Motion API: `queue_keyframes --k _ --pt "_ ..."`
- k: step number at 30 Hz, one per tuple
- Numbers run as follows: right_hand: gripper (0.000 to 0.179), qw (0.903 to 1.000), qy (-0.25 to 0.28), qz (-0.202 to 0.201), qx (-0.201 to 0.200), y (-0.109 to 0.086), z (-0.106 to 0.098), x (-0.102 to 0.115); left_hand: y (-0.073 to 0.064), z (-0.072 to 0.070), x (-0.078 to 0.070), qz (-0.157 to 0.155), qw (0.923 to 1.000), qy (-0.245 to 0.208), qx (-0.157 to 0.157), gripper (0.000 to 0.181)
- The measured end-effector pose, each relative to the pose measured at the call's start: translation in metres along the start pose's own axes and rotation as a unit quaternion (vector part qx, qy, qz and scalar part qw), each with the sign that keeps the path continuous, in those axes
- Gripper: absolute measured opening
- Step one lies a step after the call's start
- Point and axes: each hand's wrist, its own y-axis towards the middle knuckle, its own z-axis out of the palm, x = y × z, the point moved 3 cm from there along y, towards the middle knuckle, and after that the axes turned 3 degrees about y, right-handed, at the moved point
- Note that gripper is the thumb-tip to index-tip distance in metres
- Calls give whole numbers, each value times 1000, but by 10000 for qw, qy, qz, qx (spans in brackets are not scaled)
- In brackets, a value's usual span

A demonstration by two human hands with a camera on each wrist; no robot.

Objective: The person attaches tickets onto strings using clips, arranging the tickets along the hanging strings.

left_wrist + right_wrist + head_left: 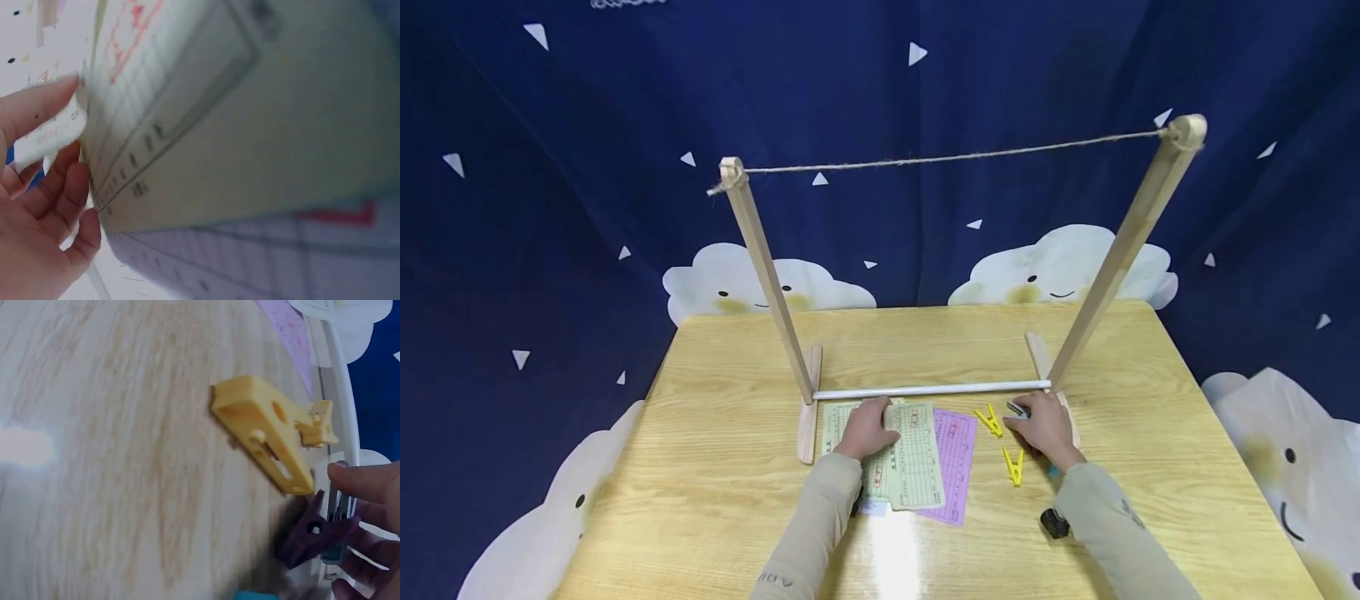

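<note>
My left hand (867, 429) is over a group of printed forms, its thumb and fingers curled about a lifted corner of a pale green form sheet (917, 458). In the left wrist view that curled paper corner (53, 137) shows between thumb and fingers. A purple form sheet (955, 467) lies partly under the green one. My right hand (1045, 423) pinches a dark grey clothespin (334, 515) between thumb and fingers. A dark purple clothespin (303, 540) overlaps it in the right wrist view. Two yellow clothespins (1013, 467) lie left of the right hand.
A wooden frame stands at the back, with a left post (767, 279), a right post (1123, 258), a string (955, 157) between their tops and a white bar (932, 389) low down. A teal piece (1054, 472) shows by the right wrist. A dark blue curtain (880, 100) hangs behind.
</note>
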Motion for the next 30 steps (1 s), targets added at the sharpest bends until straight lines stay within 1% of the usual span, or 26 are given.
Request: queue_keyframes --k 2,4,7,10,12,14,16,17,18,21,22,24,28,30 --pt "33 9998 164 -2 -96 -1 -2 1 0 -1 2 106 9993 -354 -12 20" --pt "32 9990 379 -12 -221 -1 -4 3 1 -5 3 282 9971 -705 -112 15" --pt "31 9972 690 -8 -305 -5 -9 6 -1 -14 2 629 9911 -1146 -248 14" --pt "33 9954 901 -11 -329 -8 -16 10 -4 -27 -4 812 9850 -1463 -424 11" --pt "35 9948 979 -48 -294 -11 -21 13 -9 -36 -8 807 9827 -1601 -456 10" --pt "36 9934 1079 -156 -347 -11 -27 17 -12 -49 -14 726 9796 -1762 -639 9" --pt "37 9917 1203 -273 -350 -13 -33 22 -17 -61 -18 629 9759 -1950 -755 10" --pt "37 9912 1225 -316 -382 -14 -36 24 -18 -67 -20 592 9731 -2076 -808 11" --pt "37 9901 1277 -365 -443 -13 -41 27 -18 -74 -22 585 9703 -2156 -932 11" --pt "36 9874 1409 -466 -542 -14 -52 38 -21 -94 -25 592 9573 -2531 -1263 12" --pt "36 9866 1445 -498 -577 -13 -56 42 -20 -101 -26 612 9509 -2698 -1389 12" --pt "36 9848 1488 -614 -653 -9 -64 51 -21 -116 -28 608 9372 -2998 -1674 10" --pt "35 9798 1648 -843 -762 0 -76 67 -28 -153 -43 561 9054 -3666 -2067 0" --pt "34 9762 1706 -1015 -873 6 -85 74 -29 -166 -45 517 8920 -3879 -2263 7"
